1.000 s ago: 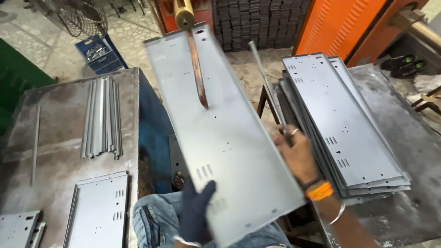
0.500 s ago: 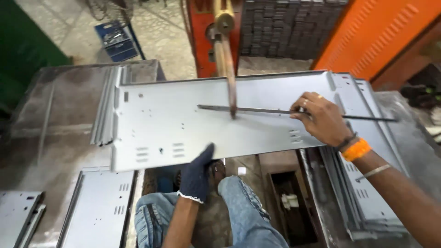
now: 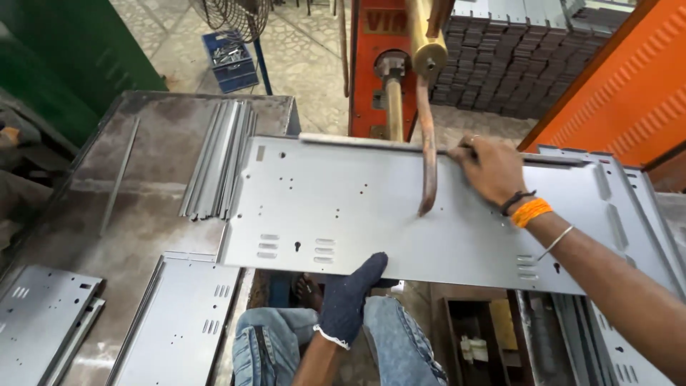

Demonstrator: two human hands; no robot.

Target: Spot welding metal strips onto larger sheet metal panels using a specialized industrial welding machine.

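1. The left hand (image 3: 351, 294), in a dark blue knit glove, is closed on the near edge of a long grey perforated sheet-metal panel (image 3: 357, 207), held level above the lap.
2. The bare right hand (image 3: 493, 170) presses a thin metal rod (image 3: 357, 141) along the panel's far edge, fingers curled over it.
3. A curved copper welding arm (image 3: 427, 154) comes down with its tip on the panel.
4. On the grey metal desk (image 3: 153, 136) to the left lie a bundle of grey strips (image 3: 218, 161) and more panels (image 3: 182, 322).
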